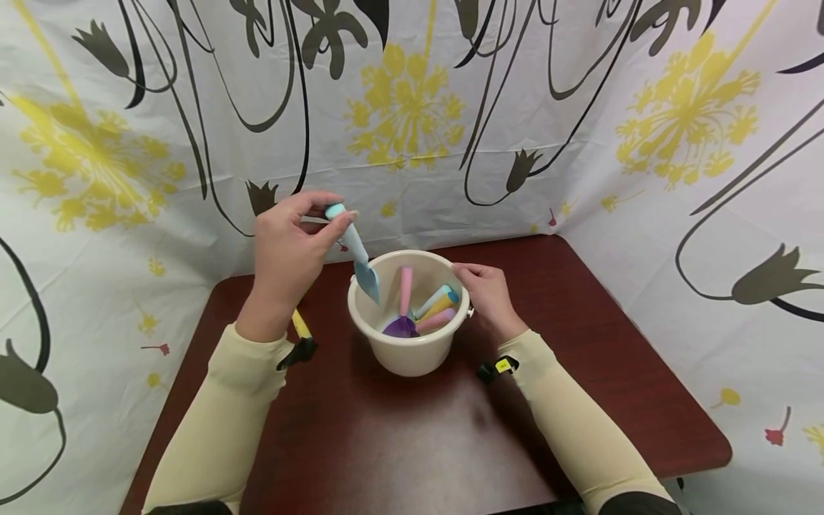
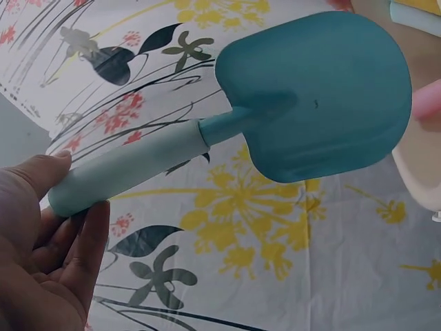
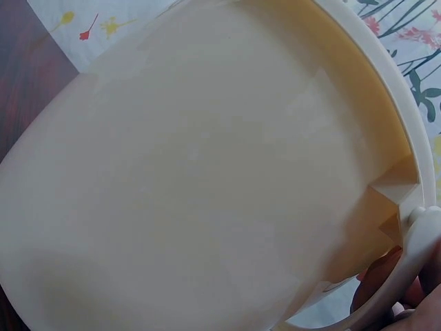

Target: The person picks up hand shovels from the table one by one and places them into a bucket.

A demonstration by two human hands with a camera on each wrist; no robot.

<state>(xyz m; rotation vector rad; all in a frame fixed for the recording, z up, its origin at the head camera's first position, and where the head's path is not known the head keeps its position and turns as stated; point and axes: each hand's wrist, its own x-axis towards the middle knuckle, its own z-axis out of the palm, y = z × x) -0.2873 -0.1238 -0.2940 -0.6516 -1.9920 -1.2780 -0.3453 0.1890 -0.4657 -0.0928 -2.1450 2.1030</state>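
Note:
My left hand (image 1: 290, 250) pinches the pale end of a toy shovel's handle between thumb and fingers. The blue-green shovel (image 2: 317, 96) slants down, its blade over the left side of a cream bucket (image 1: 412, 357). Inside the bucket lie a purple toy scoop (image 1: 400, 327) with a pink handle (image 1: 405, 290) standing up, and several more handles in blue, yellow and pink. At the bucket's right rim, my right hand (image 1: 486, 293) holds on. In the right wrist view, its fingers curl by the bucket handle (image 3: 413, 255).
The bucket stands on a dark red-brown table (image 1: 412, 436). A floral white curtain (image 1: 412, 193) hangs behind and along both sides. Beside my left wrist shows a yellow strip (image 1: 301, 324), partly hidden; what it is I cannot tell.

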